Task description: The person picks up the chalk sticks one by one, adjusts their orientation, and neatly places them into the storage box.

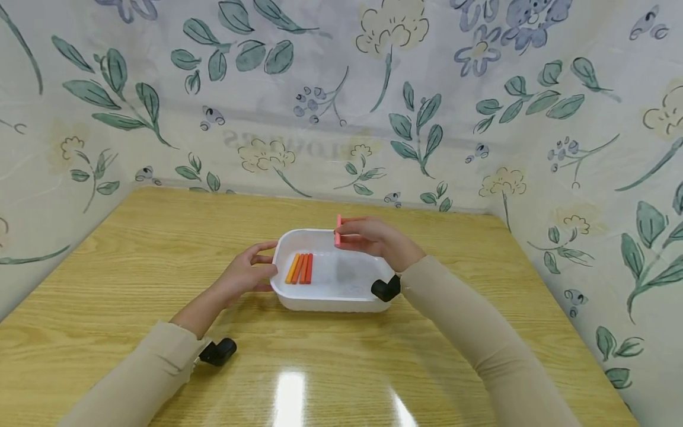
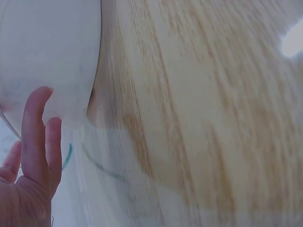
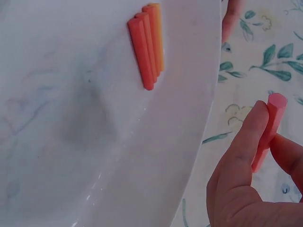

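Head view: my right hand point(image 1: 373, 236) pinches a pink stick point(image 1: 338, 232) between thumb and fingers, its long axis upright or pointing away, I cannot tell which. Below that hand sits the white tray point(image 1: 331, 305). Leftward and closer to my body, four yellow-to-red sticks point(image 1: 300, 269) lie side by side, nearer my left hand point(image 1: 248, 271), its spread fingers touching the tray.

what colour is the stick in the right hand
The stick is pink, best seen in the right wrist view.

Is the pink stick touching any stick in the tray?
Apart. The right wrist view shows a clear gap between the pink stick and the four sticks.
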Tool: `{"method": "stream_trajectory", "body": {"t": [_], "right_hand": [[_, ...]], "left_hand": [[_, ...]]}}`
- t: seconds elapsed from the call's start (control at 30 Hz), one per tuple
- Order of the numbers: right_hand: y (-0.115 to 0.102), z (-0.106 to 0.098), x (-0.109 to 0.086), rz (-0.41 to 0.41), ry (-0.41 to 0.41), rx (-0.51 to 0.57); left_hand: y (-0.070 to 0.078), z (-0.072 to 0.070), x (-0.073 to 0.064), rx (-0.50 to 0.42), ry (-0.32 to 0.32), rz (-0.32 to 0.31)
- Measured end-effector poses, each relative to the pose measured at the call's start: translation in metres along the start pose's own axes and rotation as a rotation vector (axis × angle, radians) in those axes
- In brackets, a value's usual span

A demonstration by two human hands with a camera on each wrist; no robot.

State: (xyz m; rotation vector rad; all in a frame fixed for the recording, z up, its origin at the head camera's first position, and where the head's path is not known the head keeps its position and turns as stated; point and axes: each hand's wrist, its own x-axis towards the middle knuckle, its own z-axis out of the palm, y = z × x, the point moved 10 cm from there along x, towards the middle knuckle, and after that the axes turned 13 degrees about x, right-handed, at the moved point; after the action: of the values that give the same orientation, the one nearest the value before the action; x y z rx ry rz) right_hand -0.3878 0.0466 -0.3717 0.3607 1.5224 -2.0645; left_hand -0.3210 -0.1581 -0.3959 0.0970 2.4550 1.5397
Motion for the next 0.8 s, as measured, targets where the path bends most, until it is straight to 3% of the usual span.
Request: {"method": "stream_trajectory", "body": {"t": [0.33,0.8], "right_hand": [[0.013,0.011,0.017,0.101,0.014,-0.074],[0.044,0.021,0.039,0.212,-0.053,-0.235]], "left_hand": [[-0.001,-0.001,0.000,0.000,0.004,-0.004],[0.000,0.000,0.001,-0.008,0.000,-0.012]]}}
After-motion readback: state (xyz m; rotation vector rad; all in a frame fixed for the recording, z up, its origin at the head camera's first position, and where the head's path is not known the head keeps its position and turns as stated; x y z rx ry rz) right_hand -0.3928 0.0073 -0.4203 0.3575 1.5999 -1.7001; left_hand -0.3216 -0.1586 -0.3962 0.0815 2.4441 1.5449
